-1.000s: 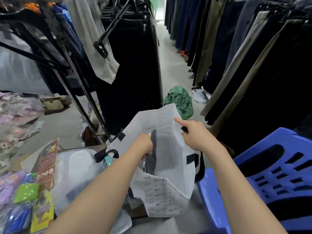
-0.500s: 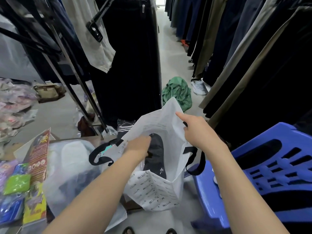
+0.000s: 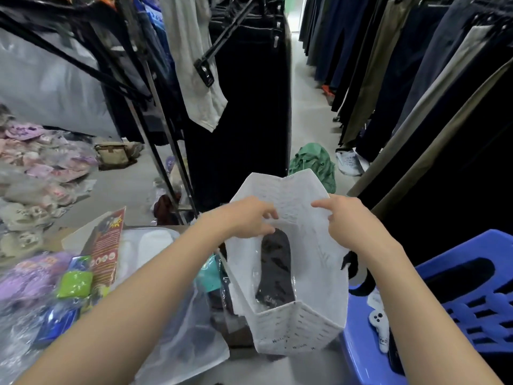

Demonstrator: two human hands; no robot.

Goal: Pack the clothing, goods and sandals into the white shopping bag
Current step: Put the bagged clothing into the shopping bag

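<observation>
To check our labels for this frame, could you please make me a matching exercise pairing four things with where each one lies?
Things:
1. sandal
2. green garment
3. plush toy
4. tan pouch

Places:
A. on the blue chair
B. on the floor at far left, by the packets
C. inside the bag
D. on the floor beyond the bag

Pairs: 1-C, 2-D, 3-A, 4-B.
</observation>
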